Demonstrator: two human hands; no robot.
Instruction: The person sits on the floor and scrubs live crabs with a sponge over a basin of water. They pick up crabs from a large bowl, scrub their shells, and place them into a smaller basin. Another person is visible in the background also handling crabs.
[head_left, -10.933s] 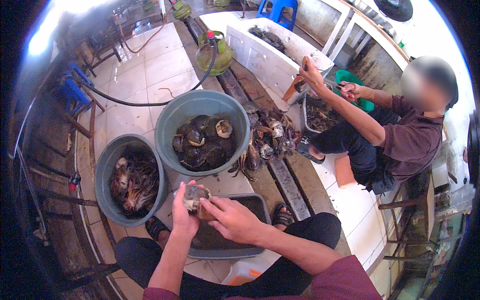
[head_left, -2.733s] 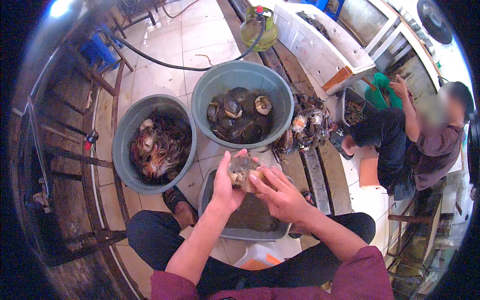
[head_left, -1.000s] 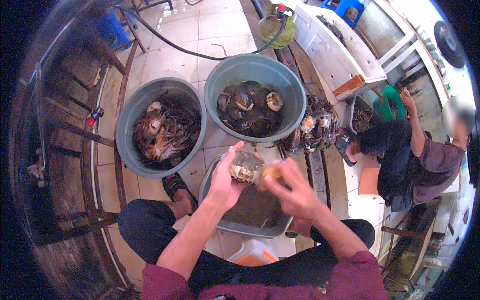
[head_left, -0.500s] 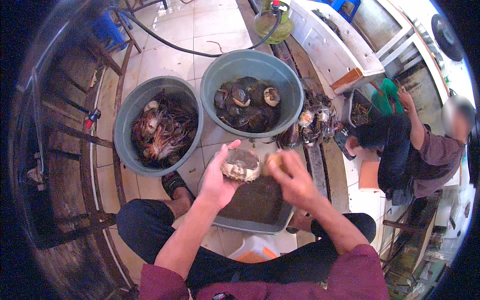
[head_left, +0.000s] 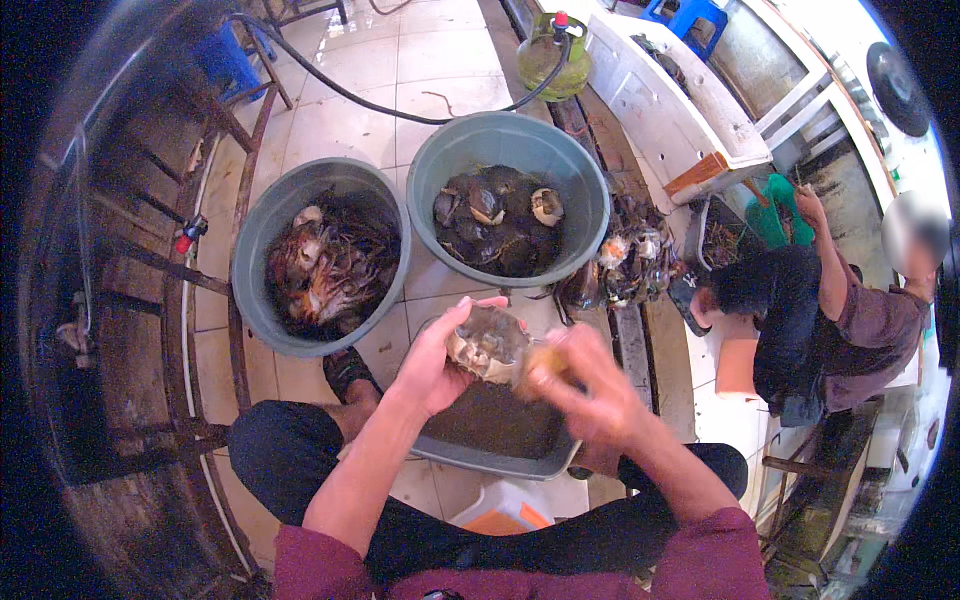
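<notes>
My left hand (head_left: 430,368) holds a crab (head_left: 488,342), its dark shell and pale underside showing. In my right hand (head_left: 602,398) is a small yellowish-brown brush (head_left: 541,372), blurred by motion, against the crab's right side. Below both hands, dark murky water fills a grey basin (head_left: 505,465). Beyond it, a round grey-green tub (head_left: 440,150) contains several dark crabs (head_left: 487,205) in dark water. To its left, another grey tub (head_left: 241,265) is heaped with a reddish-brown tangle of crab legs and pieces (head_left: 322,262).
Several tied crabs (head_left: 630,262) lie right of the tubs. A white foam box (head_left: 665,120) and a green gas cylinder (head_left: 545,65) with a black hose stand behind. At right sits another person (head_left: 850,330) beside a green basket (head_left: 778,212). Wooden bars (head_left: 215,290) line the left.
The crab has tilted in my left hand, its right side now lower. My right hand and the brush have shifted slightly down, still blurred. The whole view has moved slightly.
</notes>
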